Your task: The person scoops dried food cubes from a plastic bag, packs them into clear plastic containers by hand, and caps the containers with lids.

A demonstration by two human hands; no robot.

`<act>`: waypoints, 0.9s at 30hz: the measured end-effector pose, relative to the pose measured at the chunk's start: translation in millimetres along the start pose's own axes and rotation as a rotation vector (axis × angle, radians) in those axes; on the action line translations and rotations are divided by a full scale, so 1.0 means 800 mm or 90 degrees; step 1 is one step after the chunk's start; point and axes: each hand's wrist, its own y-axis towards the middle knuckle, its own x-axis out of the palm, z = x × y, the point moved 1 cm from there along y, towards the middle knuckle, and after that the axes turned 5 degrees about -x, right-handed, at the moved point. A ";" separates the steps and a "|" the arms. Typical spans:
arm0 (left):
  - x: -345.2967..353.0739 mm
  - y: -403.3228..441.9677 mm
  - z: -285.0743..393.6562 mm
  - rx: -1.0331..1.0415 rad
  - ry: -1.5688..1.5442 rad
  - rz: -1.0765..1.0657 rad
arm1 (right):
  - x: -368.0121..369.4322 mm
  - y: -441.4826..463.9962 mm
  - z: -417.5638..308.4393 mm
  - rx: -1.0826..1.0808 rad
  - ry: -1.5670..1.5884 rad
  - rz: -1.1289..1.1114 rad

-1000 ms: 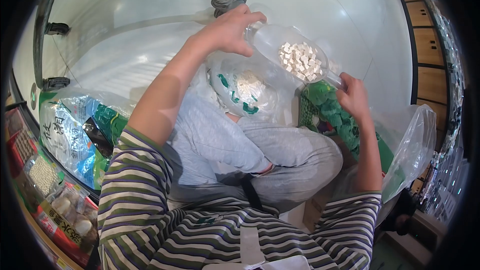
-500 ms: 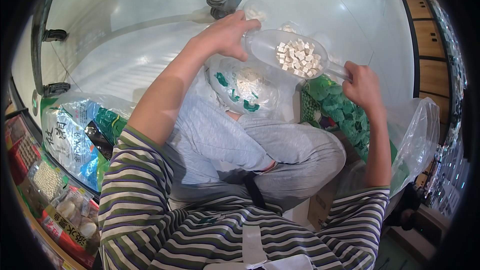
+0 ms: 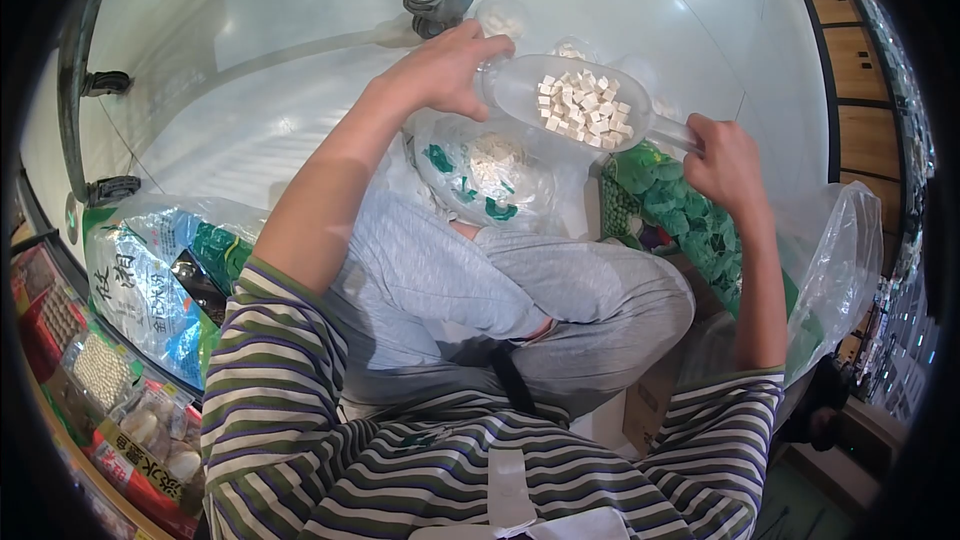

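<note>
My right hand [image 3: 725, 165] is closed around the handle of a clear plastic scoop [image 3: 515, 92]. Small white cubes [image 3: 585, 110] lie heaped in the scoop's bowl, whose mouth points left. At that mouth, my left hand [image 3: 445, 68] curls its thumb and fingers around a clear round container [image 3: 490, 82], mostly hidden by the hand and scoop. Below the scoop, between my hands and legs, sits a clear bag [image 3: 535, 202] with green print and whitish contents. Two more clear round containers, one at the back [image 3: 502, 12] and one behind the scoop [image 3: 572, 44], hold white pieces.
A metal frame leg with a caster [image 3: 442, 6] stands just beyond my left hand. On the right are a green printed bag [image 3: 690, 215] and loose clear plastic [image 3: 838, 265]. To the left lie a printed plastic bag [image 3: 140, 275] and packaged foods [image 3: 105, 370]. Wooden drawers [image 3: 855, 65] line the right.
The scoop and right hand have shifted slightly left, and the cubes sit a little farther left. My left hand has hardly moved; the camera view has shifted slightly.
</note>
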 end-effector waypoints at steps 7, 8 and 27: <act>0.006 0.001 -0.001 0.020 -0.005 0.007 | -0.002 -0.005 -0.002 -0.016 -0.011 0.004; 0.004 0.000 -0.002 0.007 -0.011 0.011 | -0.001 -0.005 -0.001 -0.019 -0.013 0.006; 0.003 0.002 -0.007 0.022 -0.048 0.007 | -0.006 -0.012 -0.001 -0.013 -0.012 0.020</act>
